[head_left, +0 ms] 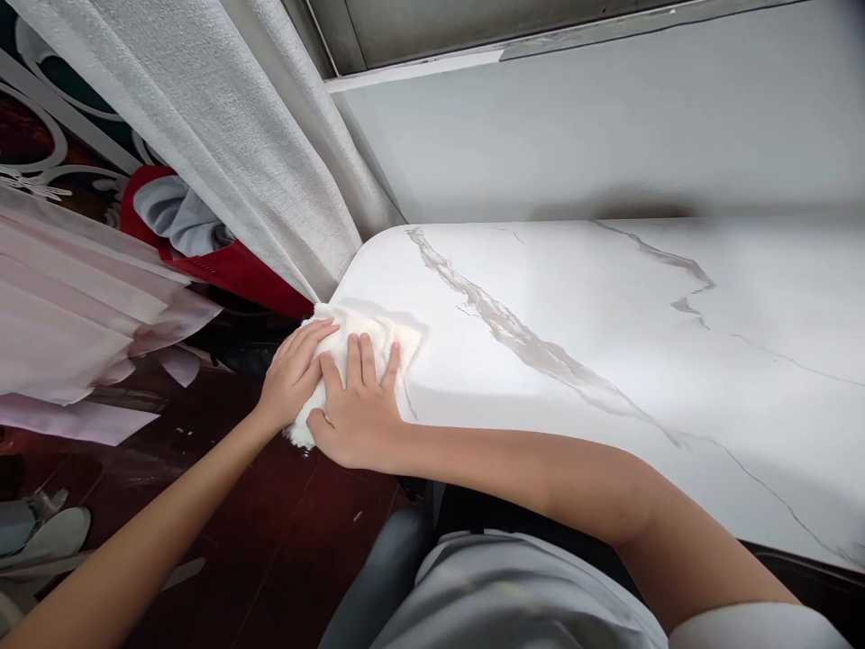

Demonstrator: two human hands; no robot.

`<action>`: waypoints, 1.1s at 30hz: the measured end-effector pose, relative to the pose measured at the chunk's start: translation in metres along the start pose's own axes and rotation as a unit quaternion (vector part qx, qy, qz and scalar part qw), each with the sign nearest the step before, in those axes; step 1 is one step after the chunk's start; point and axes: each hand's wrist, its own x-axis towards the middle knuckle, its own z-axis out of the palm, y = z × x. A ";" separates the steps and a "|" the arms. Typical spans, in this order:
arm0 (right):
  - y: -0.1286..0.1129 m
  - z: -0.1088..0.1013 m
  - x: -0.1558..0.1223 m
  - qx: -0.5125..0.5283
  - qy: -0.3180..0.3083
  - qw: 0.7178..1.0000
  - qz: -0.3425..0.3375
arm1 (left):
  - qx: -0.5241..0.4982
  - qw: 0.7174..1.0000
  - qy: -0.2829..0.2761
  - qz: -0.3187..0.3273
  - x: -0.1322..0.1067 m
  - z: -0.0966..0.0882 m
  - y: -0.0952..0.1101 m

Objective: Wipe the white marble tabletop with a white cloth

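Observation:
A white cloth point(378, 329) lies on the rounded left corner of a white marble-look table point(608, 342) with grey veins. My right hand point(358, 406) lies flat on the cloth with its fingers stretched out and close together, pressing it onto the tabletop. My left hand point(294, 370) rests beside it on the cloth's left part at the table edge, fingers extended and slightly bent over the cloth. Both forearms reach in from the lower frame.
A grey-white curtain point(223, 135) hangs just beyond the table corner. Behind it sits a red container point(223, 266) holding grey fabric. Sheer pink fabric point(74, 306) spreads at the left above a dark red floor point(284, 532). A grey wall point(608, 135) runs behind the table.

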 end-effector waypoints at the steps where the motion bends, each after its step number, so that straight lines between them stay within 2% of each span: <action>1: 0.001 -0.002 0.003 -0.001 -0.005 1.000 0.002 | 0.003 1.000 0.001 -0.003 0.002 0.001 0.000; 5: 0.010 -0.011 0.020 -0.021 -0.003 1.000 0.020 | 0.020 1.000 0.004 -0.020 0.014 0.004 0.004; 11: 0.032 -0.014 0.044 -0.107 0.117 0.987 -0.005 | 0.025 1.000 -0.001 -0.015 0.036 0.010 0.014; 14: 0.047 -0.016 0.057 -0.137 0.149 0.979 -0.001 | 0.025 1.000 0.003 -0.017 0.054 0.017 0.016; 26: 0.101 -0.050 0.122 -0.168 0.189 0.965 0.076 | -0.016 1.000 0.020 0.015 0.162 0.056 -0.007; 30: 0.122 -0.064 0.138 -0.182 0.196 0.960 0.087 | -0.028 0.999 0.029 0.022 0.195 0.069 -0.006; 33: 0.140 -0.076 0.147 -0.193 0.205 0.955 0.093 | -0.024 0.999 0.031 0.025 0.218 0.079 0.002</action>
